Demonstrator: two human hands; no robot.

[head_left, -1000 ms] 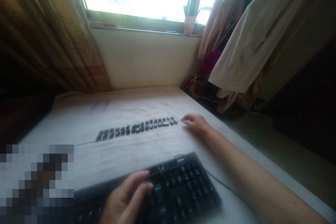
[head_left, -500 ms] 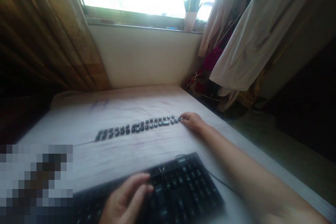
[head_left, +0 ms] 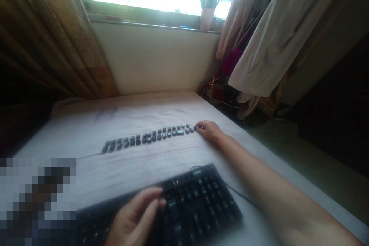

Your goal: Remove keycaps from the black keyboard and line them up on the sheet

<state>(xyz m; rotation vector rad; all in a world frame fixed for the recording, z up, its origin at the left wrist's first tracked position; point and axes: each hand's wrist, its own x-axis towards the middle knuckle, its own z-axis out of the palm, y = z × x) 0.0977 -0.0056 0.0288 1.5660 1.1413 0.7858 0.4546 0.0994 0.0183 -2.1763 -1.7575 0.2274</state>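
Note:
A black keyboard [head_left: 201,203] lies at the near edge of a white-covered table [head_left: 138,115]. My left hand [head_left: 135,217] rests on its middle, fingers curled loosely over the keys. Farther back, several loose black keycaps [head_left: 150,137] lie in two rows across the cloth. My right hand [head_left: 210,130] reaches to the right end of those rows, its fingertips pinched on a keycap [head_left: 196,127] at the end of the line.
A thin black cable [head_left: 245,200] runs from the keyboard towards the table's right edge. A window sill with a small pink cup [head_left: 205,18] is behind the table. Curtains hang at the left, clothes [head_left: 276,34] hang at the right.
My right hand has slid a little left, bringing the end keycap against the rows. The left hand stays on the keyboard.

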